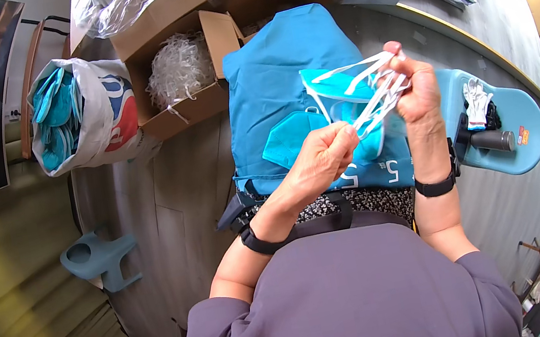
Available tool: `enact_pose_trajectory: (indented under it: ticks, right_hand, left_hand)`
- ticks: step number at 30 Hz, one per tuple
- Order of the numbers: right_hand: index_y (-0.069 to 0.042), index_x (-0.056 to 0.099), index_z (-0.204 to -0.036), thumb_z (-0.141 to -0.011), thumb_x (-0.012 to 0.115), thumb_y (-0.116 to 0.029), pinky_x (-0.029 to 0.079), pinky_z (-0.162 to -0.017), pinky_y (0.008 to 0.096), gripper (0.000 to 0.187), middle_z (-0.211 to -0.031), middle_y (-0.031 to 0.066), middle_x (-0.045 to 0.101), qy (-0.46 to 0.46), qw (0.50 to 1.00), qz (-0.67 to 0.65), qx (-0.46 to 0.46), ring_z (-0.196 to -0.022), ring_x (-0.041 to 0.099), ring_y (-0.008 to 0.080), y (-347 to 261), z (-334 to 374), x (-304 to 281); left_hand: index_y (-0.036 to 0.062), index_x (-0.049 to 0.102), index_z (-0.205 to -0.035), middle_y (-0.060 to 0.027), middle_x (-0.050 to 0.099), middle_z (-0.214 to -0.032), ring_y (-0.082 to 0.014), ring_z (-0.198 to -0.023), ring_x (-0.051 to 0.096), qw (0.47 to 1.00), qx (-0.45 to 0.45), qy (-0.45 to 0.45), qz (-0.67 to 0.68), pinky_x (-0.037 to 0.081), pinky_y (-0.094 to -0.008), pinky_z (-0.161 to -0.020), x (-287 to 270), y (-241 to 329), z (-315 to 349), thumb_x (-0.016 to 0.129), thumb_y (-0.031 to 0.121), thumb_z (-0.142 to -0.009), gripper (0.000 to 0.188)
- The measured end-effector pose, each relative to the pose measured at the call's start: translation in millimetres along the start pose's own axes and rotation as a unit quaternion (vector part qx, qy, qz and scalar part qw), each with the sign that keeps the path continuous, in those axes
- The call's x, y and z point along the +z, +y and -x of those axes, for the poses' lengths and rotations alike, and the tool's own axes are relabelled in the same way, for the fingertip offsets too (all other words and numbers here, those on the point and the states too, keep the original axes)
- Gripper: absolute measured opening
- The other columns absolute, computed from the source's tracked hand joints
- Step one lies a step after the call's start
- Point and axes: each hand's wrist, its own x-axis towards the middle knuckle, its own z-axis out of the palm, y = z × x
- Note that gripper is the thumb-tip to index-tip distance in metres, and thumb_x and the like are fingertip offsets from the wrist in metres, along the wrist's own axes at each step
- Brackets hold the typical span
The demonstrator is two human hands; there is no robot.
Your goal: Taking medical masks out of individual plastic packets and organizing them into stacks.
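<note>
The left hand [328, 152] was closed, with the ends of several white elastic straps [374, 101] pinched between thumb and forefinger. The right hand [416, 83], higher and farther right, had its fingers curled around the same straps, which stretched between the 2 hands. Below them, turquoise face masks [283, 139] lay on a blue cloth [290, 38] over the person's lap; the left hand and the straps partly hid them, so their exact number could not be told.

Beyond the cloth's left edge stood an open cardboard box [185, 115] with a tangle of white straps [181, 67] inside, its upright flap [221, 41] between that tangle and the cloth. Left of it, a white plastic bag [96, 91] held more turquoise masks [56, 116]. A grey-blue plastic stool [112, 263] stood lower left. On the right, the right wrist partly covered the near end of a light-blue plastic seat [524, 113], which bore white gloves [479, 104] and a dark cylindrical flask [494, 141].
</note>
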Motion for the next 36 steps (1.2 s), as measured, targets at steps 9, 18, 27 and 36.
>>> enact_pose_trajectory:
  ticks: [9, 18, 27, 36]
  right_hand:
    - [-0.003, 0.062, -0.099, -0.084, 0.057, 0.003, 0.048, -0.062, 0.0283, 0.016, -0.083, 0.0051, 0.06, 0.015, 0.984, 0.11, -0.142, -0.068, 0.057, 0.0138, -41.6, -4.5, -3.9]
    - [-0.002, 0.063, -0.093, -0.101, 0.055, -0.016, 0.024, -0.049, 0.0176, 0.018, -0.063, -0.0042, 0.048, -0.175, 0.932, 0.313, -0.057, -0.055, 0.037, 0.0011, 43.0, 30.5, 48.0]
    - [-0.001, 0.062, -0.099, -0.101, 0.055, -0.015, 0.026, -0.05, 0.017, 0.015, -0.065, -0.0031, 0.049, -0.145, 0.955, 0.227, -0.122, -0.055, 0.036, 0.0017, 34.9, 23.7, 35.7]
    - [-0.001, 0.061, -0.102, -0.101, 0.051, -0.011, 0.03, -0.051, 0.0171, 0.014, -0.067, -0.0027, 0.048, -0.109, 0.969, 0.187, -0.119, -0.057, 0.037, 0.0023, 34.1, 12.1, 30.0]
  left_hand:
    - [0.0125, 0.042, -0.076, 0.0072, 0.031, -0.063, -0.0034, -0.051, 0.024, 0.995, -0.068, -0.018, 0.068, 0.02, -0.0216, -0.044, -14.7, -18.2, 42.2, 0.045, 0.03, -0.106, 0.035]
    - [0.0041, 0.057, -0.095, -0.0029, 0.056, -0.074, -0.0083, -0.055, 0.045, 0.945, -0.028, 0.095, 0.31, 0.037, -0.0196, -0.05, -41.3, 9.4, -13.1, 0.049, 0.012, -0.096, 0.011]
    - [0.0047, 0.057, -0.096, 0.0017, 0.049, -0.072, -0.0071, -0.061, 0.045, 0.981, -0.023, 0.05, 0.186, 0.036, -0.0182, -0.052, -69.6, 8.5, -37.1, 0.053, 0.021, -0.103, 0.018]
    - [-0.0008, 0.059, -0.098, -0.0097, 0.065, -0.089, -0.0122, -0.073, 0.06, 0.975, -0.053, 0.012, 0.214, 0.053, -0.0217, -0.067, -85.2, 15.1, -64.9, 0.049, 0.016, -0.103, 0.02]
